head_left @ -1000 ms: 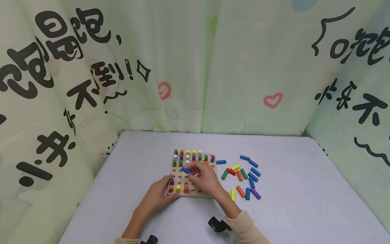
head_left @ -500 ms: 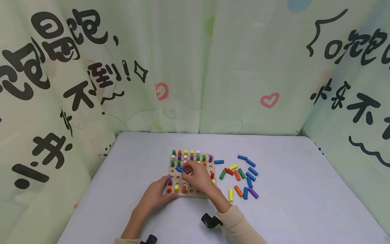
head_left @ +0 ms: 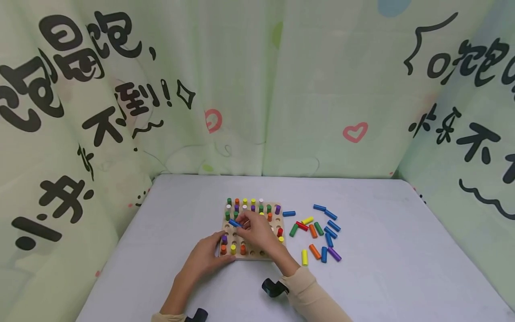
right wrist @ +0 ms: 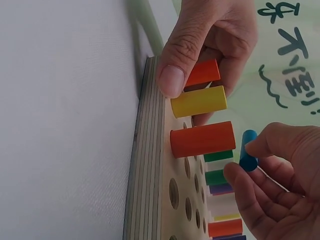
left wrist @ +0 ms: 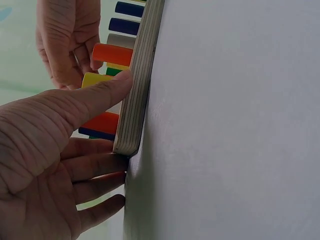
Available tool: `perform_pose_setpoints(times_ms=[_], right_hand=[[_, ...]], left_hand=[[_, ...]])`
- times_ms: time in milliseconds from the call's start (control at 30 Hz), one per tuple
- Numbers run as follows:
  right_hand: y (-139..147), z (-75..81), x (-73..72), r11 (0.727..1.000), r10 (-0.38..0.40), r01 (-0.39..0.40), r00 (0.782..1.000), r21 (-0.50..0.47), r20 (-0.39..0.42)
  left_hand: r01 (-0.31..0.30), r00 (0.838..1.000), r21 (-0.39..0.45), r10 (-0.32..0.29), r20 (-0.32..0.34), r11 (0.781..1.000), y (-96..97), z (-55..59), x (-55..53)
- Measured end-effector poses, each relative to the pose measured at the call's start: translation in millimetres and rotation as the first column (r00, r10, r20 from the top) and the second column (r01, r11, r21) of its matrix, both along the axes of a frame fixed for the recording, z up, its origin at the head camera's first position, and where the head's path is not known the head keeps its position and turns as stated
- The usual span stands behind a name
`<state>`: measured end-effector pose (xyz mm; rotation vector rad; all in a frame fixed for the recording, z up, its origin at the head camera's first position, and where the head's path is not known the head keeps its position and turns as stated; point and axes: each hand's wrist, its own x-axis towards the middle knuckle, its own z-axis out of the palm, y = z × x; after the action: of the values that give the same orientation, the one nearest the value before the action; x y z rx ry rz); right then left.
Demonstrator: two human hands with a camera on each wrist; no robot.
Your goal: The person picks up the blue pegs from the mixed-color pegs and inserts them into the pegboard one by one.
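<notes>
A wooden pegboard (head_left: pixel 249 258) lies on the table, with coloured pegs standing in its far rows and a few more at its near left and right. My left hand (head_left: pixel 204 255) grips the near left corner: in the left wrist view the thumb presses the edge beside a yellow peg (left wrist: pixel 95 80), and the fingers reach along the adjoining side. Over the board's left part, my right hand (head_left: pixel 257 230) pinches a blue peg (right wrist: pixel 248 150) between thumb and fingertips. That peg is tilted, above the standing pegs' tops. The right hand hides some middle holes.
Right of the board lie several loose pegs, among them a purple peg (head_left: pixel 334 254), a yellow peg (head_left: pixel 304 257) and a red peg (head_left: pixel 302 226). One blue peg (head_left: pixel 289 213) lies close by the board's right edge. A printed curtain (head_left: pixel 241 89) surrounds the white-covered table (head_left: pixel 382 268).
My right hand has moved a little left over the board with the blue peg pinched in it. The left hand keeps its hold on the corner. The head view has shifted slightly.
</notes>
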<state>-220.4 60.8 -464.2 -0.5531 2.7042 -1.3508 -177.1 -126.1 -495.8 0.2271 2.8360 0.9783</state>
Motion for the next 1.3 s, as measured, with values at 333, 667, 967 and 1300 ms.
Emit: perform_pose_setpoints(times_ms=[333, 667, 967, 1300], right_hand=[[-2.6, -2.9, -8.2, 1.000, -0.003, 0.004, 1.000, 0.025, -0.024], [-9.1, -10.6, -15.6, 0.999, -0.015, 0.016, 1.000, 0.043, -0.014], [-16.7, -10.8, -17.9, 0.996, -0.012, 0.015, 0.999, 0.089, -0.031], [-24.0, -4.9, -17.7, 0.996, -0.022, 0.024, 1.000, 0.091, -0.020]], left_hand=[[-0.012, 1.000, -0.010, 0.013, 0.007, 1.000, 0.9, 4.5, -6.7], [0.026, 0.999, -0.050, -0.024, 0.041, 0.998, -1.7, 8.7, -15.4], [0.034, 0.998, -0.027, -0.033, 0.061, 0.999, -8.6, 10.6, -20.6], [0.014, 0.999, 0.009, -0.014, 0.047, 1.000, -10.8, 5.8, -20.0]])
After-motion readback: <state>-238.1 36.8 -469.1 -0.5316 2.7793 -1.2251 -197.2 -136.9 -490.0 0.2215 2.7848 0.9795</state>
